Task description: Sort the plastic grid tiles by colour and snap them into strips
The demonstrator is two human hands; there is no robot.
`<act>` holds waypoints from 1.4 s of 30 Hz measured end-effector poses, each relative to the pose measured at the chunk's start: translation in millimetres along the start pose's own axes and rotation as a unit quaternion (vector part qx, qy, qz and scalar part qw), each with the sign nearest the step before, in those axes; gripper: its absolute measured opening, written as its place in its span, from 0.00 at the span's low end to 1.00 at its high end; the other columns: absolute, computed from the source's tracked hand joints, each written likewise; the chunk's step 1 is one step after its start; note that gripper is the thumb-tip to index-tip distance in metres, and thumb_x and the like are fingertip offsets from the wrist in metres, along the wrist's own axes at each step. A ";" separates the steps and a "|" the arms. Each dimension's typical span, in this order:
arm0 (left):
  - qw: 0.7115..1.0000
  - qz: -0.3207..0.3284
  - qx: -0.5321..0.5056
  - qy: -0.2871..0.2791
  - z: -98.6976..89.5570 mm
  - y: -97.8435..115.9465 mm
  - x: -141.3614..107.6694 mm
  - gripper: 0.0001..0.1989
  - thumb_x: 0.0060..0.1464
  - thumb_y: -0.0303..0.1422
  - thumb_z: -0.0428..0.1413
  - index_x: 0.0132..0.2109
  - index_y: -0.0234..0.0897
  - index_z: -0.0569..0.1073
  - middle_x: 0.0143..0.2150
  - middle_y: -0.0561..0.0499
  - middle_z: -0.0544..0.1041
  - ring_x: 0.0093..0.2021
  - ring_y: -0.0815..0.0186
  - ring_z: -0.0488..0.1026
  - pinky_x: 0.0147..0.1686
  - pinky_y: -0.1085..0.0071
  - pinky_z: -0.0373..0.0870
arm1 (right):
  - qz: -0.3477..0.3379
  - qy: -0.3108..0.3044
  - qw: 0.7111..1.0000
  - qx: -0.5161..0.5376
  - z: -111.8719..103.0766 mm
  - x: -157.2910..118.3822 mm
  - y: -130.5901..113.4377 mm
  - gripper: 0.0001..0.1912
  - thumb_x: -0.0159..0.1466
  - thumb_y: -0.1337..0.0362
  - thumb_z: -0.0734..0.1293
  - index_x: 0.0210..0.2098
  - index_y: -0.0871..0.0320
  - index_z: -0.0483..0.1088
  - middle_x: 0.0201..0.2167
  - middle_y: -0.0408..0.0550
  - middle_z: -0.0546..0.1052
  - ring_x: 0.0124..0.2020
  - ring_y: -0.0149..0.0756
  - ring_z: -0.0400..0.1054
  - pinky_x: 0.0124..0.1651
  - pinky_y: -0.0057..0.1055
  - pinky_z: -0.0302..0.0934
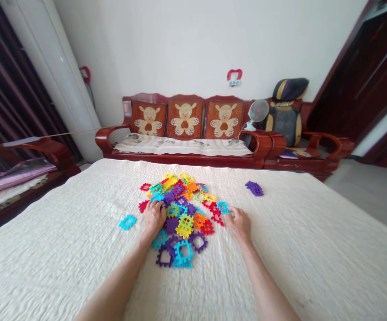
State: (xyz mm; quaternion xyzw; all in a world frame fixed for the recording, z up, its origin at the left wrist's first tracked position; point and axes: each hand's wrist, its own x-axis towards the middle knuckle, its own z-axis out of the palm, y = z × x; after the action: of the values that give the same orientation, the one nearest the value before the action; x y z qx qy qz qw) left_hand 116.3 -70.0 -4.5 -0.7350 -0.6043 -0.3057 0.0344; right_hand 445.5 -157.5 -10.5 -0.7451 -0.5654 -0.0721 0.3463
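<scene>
A heap of colourful plastic interlocking tiles (182, 210), square with notched edges and many with cut-out windows, lies on the white cloth. My left hand (154, 217) rests at the heap's left side with its fingers curled in; what they grip, if anything, is hidden. At the right edge of the heap, my right hand (239, 223) has thumb and fingers pinched at a light blue interlocking tile (223, 207). Apart from the heap, a single light blue tile (127, 222) lies to the left. A small stack of purple tiles (254, 188) sits farther right.
The tiles lie on a table covered by a quilted white cloth (80, 249). Behind it stands a red wooden sofa (180, 159) with bear cushions. A small fan (258, 111) and a chair with a massage cushion (284, 120) are at the right. Another wooden armrest (56, 151) is at left.
</scene>
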 end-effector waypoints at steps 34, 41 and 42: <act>1.000 0.022 0.004 0.013 4.8 2.8 10.5 0.16 0.56 0.30 0.47 0.47 0.38 0.76 0.51 0.44 0.75 0.52 0.57 0.70 0.54 0.60 0.64 | -0.005 0.013 0.995 0.100 1.2 -2.0 5.1 0.14 0.58 0.62 0.59 0.38 0.57 0.73 0.37 0.51 0.78 0.40 0.40 0.72 0.46 0.36 0.64; 0.997 0.033 -0.044 -0.060 1.0 3.6 9.0 0.16 0.56 0.29 0.47 0.48 0.40 0.75 0.48 0.47 0.77 0.49 0.60 0.72 0.50 0.64 0.65 | -0.035 0.044 0.988 0.147 -10.4 -4.1 -13.7 0.14 0.60 0.63 0.58 0.40 0.56 0.72 0.39 0.51 0.77 0.43 0.40 0.71 0.50 0.38 0.63; 0.996 0.030 -0.047 -0.066 -0.1 4.4 8.7 0.16 0.56 0.29 0.47 0.47 0.41 0.75 0.48 0.47 0.77 0.49 0.60 0.72 0.50 0.64 0.65 | -0.058 0.031 0.986 0.154 -11.1 -3.0 -22.2 0.13 0.60 0.63 0.58 0.41 0.56 0.72 0.40 0.51 0.77 0.44 0.40 0.70 0.51 0.38 0.63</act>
State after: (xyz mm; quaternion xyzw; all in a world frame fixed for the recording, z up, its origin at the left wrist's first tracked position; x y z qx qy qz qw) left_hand 121.0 -63.6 1.2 -0.7724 -0.5676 -0.2835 -0.0310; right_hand 427.8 -163.9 6.1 -0.6460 -0.6008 -0.0273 0.4700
